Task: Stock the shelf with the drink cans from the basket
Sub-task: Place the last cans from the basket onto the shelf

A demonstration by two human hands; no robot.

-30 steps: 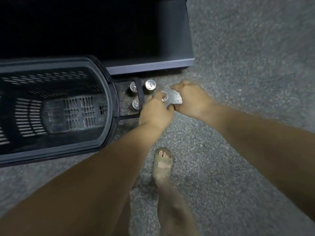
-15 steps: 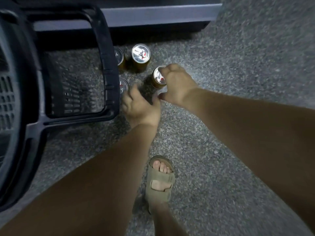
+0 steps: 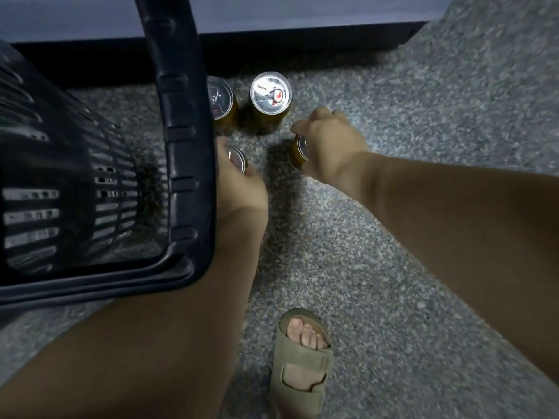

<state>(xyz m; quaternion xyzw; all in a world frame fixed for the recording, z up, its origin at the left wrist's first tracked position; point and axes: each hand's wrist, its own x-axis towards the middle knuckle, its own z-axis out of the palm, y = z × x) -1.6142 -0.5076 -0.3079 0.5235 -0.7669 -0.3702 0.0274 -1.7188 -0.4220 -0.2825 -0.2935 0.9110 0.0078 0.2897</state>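
Note:
Several gold drink cans with silver tops stand on the grey carpet beside the black basket (image 3: 184, 122). My right hand (image 3: 331, 143) is closed around one can (image 3: 298, 152), which tilts to the left. My left hand (image 3: 242, 186) grips another can (image 3: 237, 158) right against the basket's handle. Two more cans stand behind them: one in the open (image 3: 270, 96) and one (image 3: 220, 99) partly hidden by the handle. The grey shelf edge (image 3: 302, 10) runs along the top of the view.
The basket's mesh body (image 3: 60, 176) fills the left side, with its handle standing up across the shelf front. My foot in a tan sandal (image 3: 302, 358) is on the carpet below my hands. Bare carpet (image 3: 423, 101) stretches to the right.
My head has dropped closer to the floor. My left hand moved forward and closed on the can by the basket handle. My right hand has tipped its can to the left.

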